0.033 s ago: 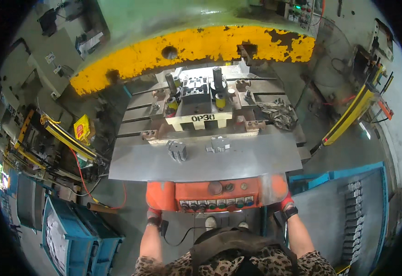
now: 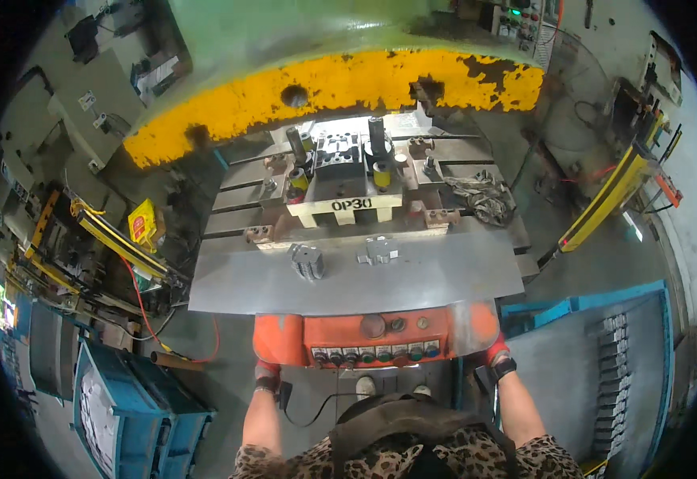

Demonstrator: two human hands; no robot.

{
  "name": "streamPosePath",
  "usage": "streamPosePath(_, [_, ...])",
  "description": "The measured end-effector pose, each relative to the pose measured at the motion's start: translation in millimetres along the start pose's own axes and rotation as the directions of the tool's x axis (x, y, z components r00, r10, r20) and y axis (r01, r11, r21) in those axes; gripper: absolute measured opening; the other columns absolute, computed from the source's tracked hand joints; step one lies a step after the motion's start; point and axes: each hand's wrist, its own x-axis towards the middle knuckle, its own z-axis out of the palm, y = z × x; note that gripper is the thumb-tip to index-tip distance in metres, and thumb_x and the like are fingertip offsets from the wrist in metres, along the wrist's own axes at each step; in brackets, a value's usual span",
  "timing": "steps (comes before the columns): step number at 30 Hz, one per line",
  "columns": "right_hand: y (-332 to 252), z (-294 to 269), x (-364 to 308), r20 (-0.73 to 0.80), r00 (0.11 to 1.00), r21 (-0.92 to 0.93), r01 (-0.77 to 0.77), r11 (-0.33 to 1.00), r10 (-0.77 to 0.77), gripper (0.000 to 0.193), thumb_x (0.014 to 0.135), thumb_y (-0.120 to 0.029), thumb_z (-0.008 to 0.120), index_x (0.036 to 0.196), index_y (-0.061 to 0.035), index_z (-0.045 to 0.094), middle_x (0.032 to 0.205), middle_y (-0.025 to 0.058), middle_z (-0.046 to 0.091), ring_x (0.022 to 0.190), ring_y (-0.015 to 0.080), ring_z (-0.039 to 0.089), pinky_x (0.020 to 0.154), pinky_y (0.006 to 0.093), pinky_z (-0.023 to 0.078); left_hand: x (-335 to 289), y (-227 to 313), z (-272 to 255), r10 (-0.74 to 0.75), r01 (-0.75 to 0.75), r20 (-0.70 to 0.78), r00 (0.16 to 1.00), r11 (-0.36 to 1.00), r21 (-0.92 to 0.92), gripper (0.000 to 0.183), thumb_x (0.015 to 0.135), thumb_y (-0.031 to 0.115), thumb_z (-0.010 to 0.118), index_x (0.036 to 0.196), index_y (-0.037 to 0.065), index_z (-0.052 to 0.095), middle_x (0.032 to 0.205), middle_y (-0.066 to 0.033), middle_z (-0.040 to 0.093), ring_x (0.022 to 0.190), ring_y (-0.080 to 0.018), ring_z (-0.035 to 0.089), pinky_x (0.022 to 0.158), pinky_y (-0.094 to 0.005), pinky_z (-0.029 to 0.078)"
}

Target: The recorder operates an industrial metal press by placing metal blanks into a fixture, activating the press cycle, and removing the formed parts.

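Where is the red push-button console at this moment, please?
In the head view, the red push-button console sits below centre, along the near edge of the grey metal plate, between the left hand and the right hand.

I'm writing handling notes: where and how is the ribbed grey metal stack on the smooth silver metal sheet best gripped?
Probably by its left and right sides, reaching from the near edge: the ribbed grey metal stack rises from the sheet, apart from the flat grey metal pieces to its right.
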Motion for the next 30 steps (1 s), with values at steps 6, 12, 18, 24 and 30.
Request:
streamPosePath(6, [32.8,18.4,13.0,-0.028,0.956,-0.42,0.253,0.871,-0.292,0.036,0.113,-0.036,0.061,0.139,-0.0153,0.075,0.149,0.0092,0.074,0.132,0.0234,0.071,0.111,0.0372,0.055,17.9,15.2,-18.3,-0.16,0.111,0.137,0.977,0.943,0.314,0.076,0.1,0.027,0.074,0.171,0.024,0.047,0.17,0.0026,0.058,0.146,-0.0258,0.064,0.111,-0.0437,0.059])
streamPosePath(12, [61.9,34.2,28.4,0.013,0.999,0.919,0.001,0.394,-0.034,0.04,0.114,-0.034,0.062,0.143,-0.0091,0.072,0.145,0.0079,0.076,0.127,0.0205,0.072,0.108,0.0374,0.057,18.0,12.1,-20.1,-0.223,0.293,0.262,0.939,0.918,-0.269,0.078,0.102,0.023,0.072,0.174,0.023,0.042,0.169,0.0039,0.059,0.143,-0.0255,0.066,0.095,-0.0451,0.066])
streamPosePath(18, [82.2,23.2,15.4,-0.102,0.991,0.587,-0.012,0.809,0.088,0.039,0.112,-0.032,0.064,0.143,-0.0082,0.073,0.145,0.0086,0.076,0.127,0.0223,0.072,0.106,0.0381,0.057,42.9,33.2,-19.7,-0.508,0.561,0.27,0.818,0.808,-0.179,0.061,0.099,0.031,0.078,0.157,0.016,0.065,0.148,-0.0103,0.075,0.125,-0.0334,0.077,0.097,-0.0438,0.066])
streamPosePath(24, [22.3,3.0,-24.4,0.015,0.968,0.706,-0.187,0.683,0.25,0.03,0.111,-0.028,0.066,0.133,-0.0088,0.073,0.12,0.0093,0.077,0.101,0.0239,0.074,0.086,0.0392,0.059,99.6,66.1,-146.7,-0.558,0.559,-0.052,0.828,0.829,0.0,0.052,0.099,0.038,0.08,0.142,0.01,0.071,0.124,-0.0153,0.078,0.105,-0.0316,0.077,0.088,-0.0433,0.062])
streamPosePath(30, [36.9,-10.0,-43.1,-0.11,0.899,0.936,-0.05,0.349,0.423,0.025,0.111,-0.032,0.066,0.122,-0.0103,0.073,0.095,0.0046,0.073,0.08,0.0204,0.07,0.069,0.0388,0.056,255.1,291.2,-211.6,-0.016,0.014,-0.173,0.985,1.0,-0.012,0.051,0.1,0.044,0.08,0.131,0.005,0.075,0.106,-0.0199,0.081,0.093,-0.0325,0.078,0.085,-0.0453,0.059])
